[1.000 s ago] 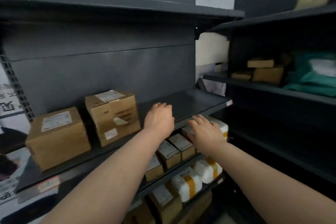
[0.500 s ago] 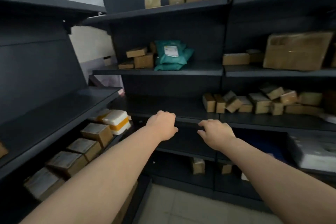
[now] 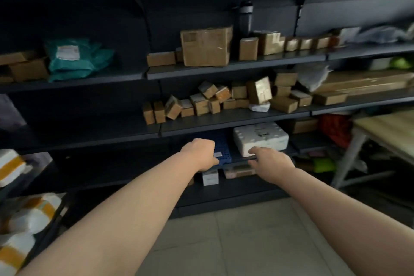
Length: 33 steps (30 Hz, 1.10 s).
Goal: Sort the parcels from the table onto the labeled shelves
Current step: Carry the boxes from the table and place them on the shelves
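Left hand (image 3: 199, 154) loosely curled, right hand (image 3: 272, 163) relaxed, both empty (parcel label (image 3: 67, 52) blurred).

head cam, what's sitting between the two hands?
Head view: a blue gridded tray on the low shelf, seen beside the left hand. From it to the right hand, there is only that shelf's dark edge.

Brown cardboard on dark grey shelves (image 3: 224, 71).
Left of the large brown box (image 3: 206, 47) is a teal bag (image 3: 78, 65) with a white label (image 3: 67, 52); below the box, a white foam block (image 3: 259, 139) sits beside a blue gridded crate (image 3: 222, 145). Far down-left of it, white parcels (image 3: 13, 168) carry orange bands. Down to its right are a red bundle (image 3: 333, 127), a bright green item (image 3: 322, 164) and a pale wood table (image 3: 389, 132); the floor (image 3: 224, 242) is beige tile.
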Each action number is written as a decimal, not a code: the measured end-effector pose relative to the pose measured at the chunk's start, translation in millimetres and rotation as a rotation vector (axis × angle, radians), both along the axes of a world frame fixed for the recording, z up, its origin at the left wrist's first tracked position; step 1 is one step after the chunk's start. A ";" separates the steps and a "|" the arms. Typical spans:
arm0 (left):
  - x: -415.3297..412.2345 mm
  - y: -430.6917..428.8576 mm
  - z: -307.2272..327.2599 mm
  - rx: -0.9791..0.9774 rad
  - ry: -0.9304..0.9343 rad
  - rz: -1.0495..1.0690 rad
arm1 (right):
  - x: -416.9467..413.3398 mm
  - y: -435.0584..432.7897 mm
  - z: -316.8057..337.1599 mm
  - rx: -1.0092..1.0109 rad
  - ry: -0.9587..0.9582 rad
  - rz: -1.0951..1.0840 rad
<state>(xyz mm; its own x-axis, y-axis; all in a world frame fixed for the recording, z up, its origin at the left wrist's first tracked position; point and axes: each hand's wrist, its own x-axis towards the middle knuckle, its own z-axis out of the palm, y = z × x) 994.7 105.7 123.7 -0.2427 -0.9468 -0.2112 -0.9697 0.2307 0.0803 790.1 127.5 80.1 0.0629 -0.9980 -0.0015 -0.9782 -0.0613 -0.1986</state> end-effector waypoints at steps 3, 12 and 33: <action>-68.5 -2.5 -4.4 0.016 0.011 -0.121 | -61.2 19.7 -7.4 -0.009 0.003 -0.062; -253.7 -14.8 -8.6 0.000 0.007 -0.481 | -225.5 68.7 -22.1 -0.048 0.019 -0.419; -586.1 -125.5 -39.0 0.180 0.161 -0.961 | -457.8 62.3 -35.9 0.001 0.068 -1.123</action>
<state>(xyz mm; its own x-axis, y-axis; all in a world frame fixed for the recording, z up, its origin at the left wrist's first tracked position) 408.6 -19.7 84.8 -0.9294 -0.2892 -0.2292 -0.3508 0.8852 0.3056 332.3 189.8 44.3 -0.8721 -0.4885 0.0283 -0.4872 0.8616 -0.1425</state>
